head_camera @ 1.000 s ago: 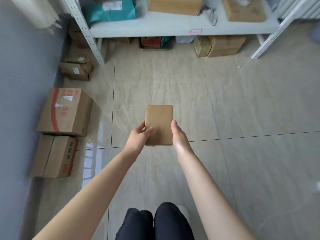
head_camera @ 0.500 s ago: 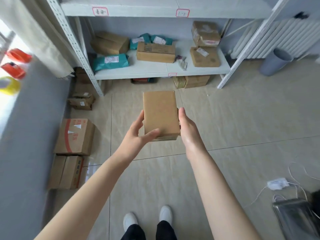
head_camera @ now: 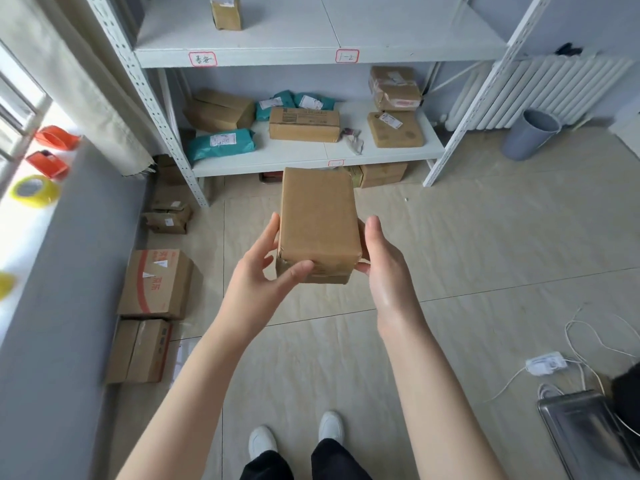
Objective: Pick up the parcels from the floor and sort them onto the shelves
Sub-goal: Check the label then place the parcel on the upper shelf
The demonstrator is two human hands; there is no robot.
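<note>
I hold a plain brown parcel (head_camera: 318,223) in front of me, above the floor. My left hand (head_camera: 263,271) grips its near left corner, thumb across the front edge. My right hand (head_camera: 384,268) presses against its right side. Ahead stands a white metal shelf unit (head_camera: 311,157). Its lower shelf carries several brown boxes and teal mailer bags (head_camera: 221,142). The upper shelf (head_camera: 311,55) holds one small brown box (head_camera: 227,12) at the back. Red-framed labels are stuck on the shelf edges.
Cardboard boxes (head_camera: 156,284) line the grey wall on the left floor, and more sit under the shelf. A window sill holds tape rolls (head_camera: 34,190). A grey bin (head_camera: 530,133) and radiator stand right. A cable, adapter (head_camera: 543,363) and metal tray (head_camera: 588,434) lie at bottom right.
I have stood up and the view has lifted from the floor to the shelves. The parcel has risen with both hands and is closer to the shelf unit.
</note>
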